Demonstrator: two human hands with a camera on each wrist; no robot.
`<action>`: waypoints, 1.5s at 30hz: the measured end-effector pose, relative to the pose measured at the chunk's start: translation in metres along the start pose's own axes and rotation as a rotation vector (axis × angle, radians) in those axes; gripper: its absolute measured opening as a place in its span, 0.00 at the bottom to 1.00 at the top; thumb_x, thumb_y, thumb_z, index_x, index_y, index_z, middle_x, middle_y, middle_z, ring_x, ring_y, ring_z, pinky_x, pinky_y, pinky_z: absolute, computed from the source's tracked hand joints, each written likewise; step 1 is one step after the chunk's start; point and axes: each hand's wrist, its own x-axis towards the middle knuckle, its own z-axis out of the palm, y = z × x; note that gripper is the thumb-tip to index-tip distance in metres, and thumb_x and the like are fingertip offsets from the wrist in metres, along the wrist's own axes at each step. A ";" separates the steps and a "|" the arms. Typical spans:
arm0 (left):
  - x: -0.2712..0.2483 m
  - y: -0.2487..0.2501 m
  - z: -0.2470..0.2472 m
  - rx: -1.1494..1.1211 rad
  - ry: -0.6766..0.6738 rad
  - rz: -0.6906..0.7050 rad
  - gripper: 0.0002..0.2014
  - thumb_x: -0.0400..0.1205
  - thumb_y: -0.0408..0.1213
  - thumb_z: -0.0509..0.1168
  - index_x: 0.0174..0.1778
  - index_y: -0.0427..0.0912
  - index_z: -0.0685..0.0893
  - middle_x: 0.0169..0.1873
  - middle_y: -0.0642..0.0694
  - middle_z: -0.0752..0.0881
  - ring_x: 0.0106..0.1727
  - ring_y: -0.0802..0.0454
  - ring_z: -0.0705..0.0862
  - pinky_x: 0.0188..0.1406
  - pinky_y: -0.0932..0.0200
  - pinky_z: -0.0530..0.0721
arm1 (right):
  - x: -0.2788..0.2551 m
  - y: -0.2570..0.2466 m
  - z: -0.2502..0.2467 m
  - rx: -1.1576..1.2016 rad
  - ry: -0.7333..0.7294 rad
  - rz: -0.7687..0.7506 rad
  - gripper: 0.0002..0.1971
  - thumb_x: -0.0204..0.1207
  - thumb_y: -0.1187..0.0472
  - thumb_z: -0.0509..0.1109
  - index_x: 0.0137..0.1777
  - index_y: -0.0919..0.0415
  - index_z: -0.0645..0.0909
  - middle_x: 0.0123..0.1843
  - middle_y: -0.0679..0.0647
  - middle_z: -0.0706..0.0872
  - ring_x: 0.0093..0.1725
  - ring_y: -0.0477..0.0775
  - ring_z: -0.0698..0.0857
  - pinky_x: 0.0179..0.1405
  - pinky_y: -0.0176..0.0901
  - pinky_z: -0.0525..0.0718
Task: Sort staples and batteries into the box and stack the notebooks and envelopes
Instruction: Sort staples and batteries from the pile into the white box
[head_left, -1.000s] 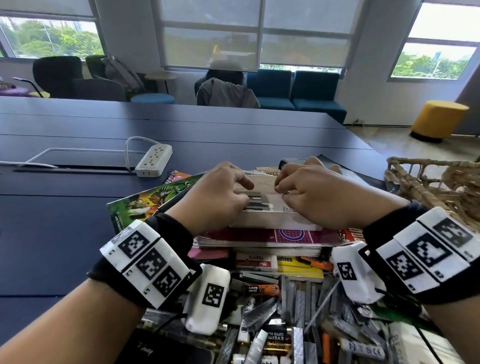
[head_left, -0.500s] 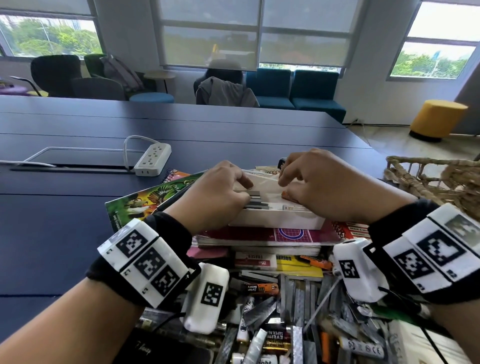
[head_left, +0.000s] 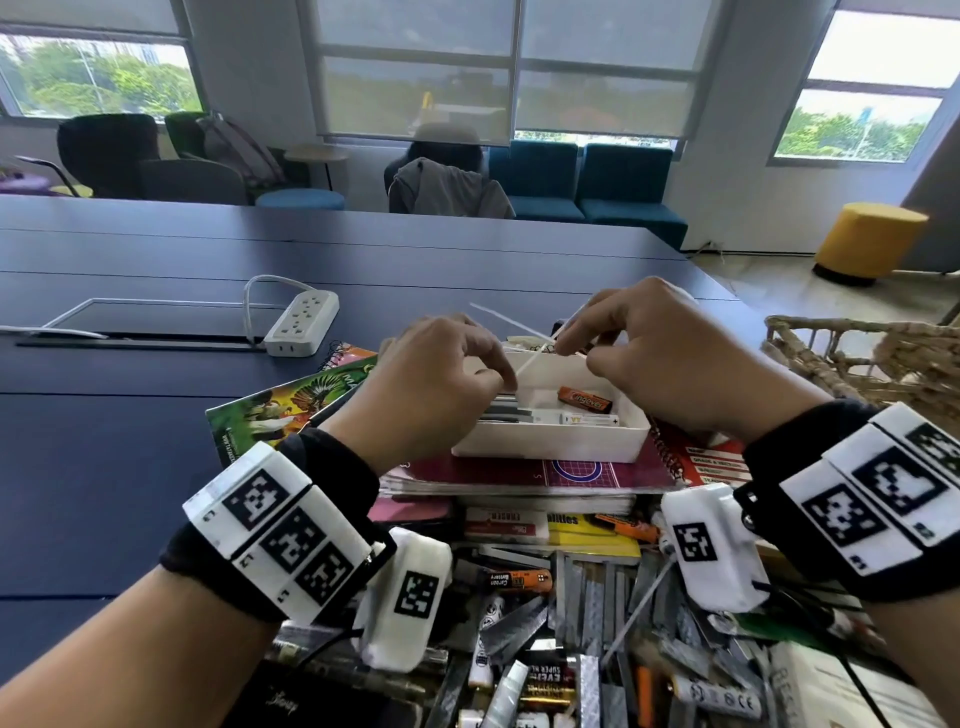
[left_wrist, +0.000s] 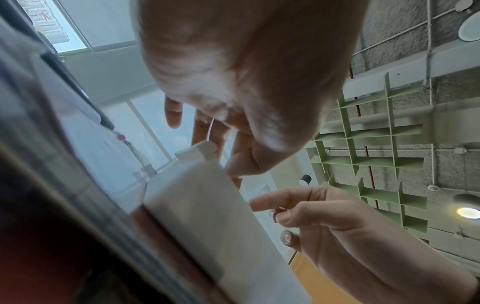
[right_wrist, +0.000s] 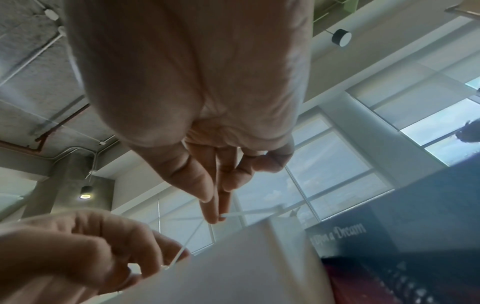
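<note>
Both hands, left (head_left: 441, 384) and right (head_left: 670, 358), pinch thin white divider (head_left: 530, 358) over box (head_left: 550, 441); a slip could scatter batteries (head_left: 584, 399).

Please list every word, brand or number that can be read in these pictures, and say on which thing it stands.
"Kingever": orange battery in the white box.
"Carbon Battery": orange battery in the pile.
"ERASER": red-and-white pack.
"SUPER H...", "EVE...": black battery.
"...a Dream": dark cover.
Red notebook label: too blurred to read.

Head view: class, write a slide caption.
Both hands, left and right, pinch a thin divider over the box holding batteries.
</note>
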 end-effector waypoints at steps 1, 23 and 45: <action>-0.001 0.002 0.000 0.006 -0.029 -0.007 0.11 0.75 0.46 0.63 0.36 0.59 0.91 0.59 0.61 0.88 0.57 0.55 0.82 0.72 0.39 0.75 | 0.000 0.000 -0.001 0.020 0.001 -0.006 0.15 0.75 0.70 0.69 0.48 0.51 0.94 0.52 0.43 0.91 0.47 0.44 0.87 0.47 0.37 0.83; 0.006 -0.010 -0.002 -0.354 0.357 -0.037 0.13 0.87 0.32 0.64 0.60 0.50 0.91 0.50 0.53 0.91 0.47 0.42 0.90 0.39 0.58 0.87 | 0.006 -0.007 0.003 -0.558 -0.320 -0.143 0.11 0.86 0.58 0.64 0.58 0.51 0.88 0.62 0.38 0.80 0.67 0.50 0.70 0.66 0.56 0.68; 0.002 -0.004 0.001 -0.215 0.053 0.009 0.13 0.86 0.28 0.64 0.47 0.45 0.94 0.13 0.59 0.74 0.14 0.59 0.65 0.17 0.72 0.62 | -0.006 0.009 -0.021 0.197 0.156 -0.097 0.26 0.82 0.57 0.74 0.76 0.38 0.72 0.56 0.41 0.83 0.37 0.46 0.84 0.41 0.32 0.83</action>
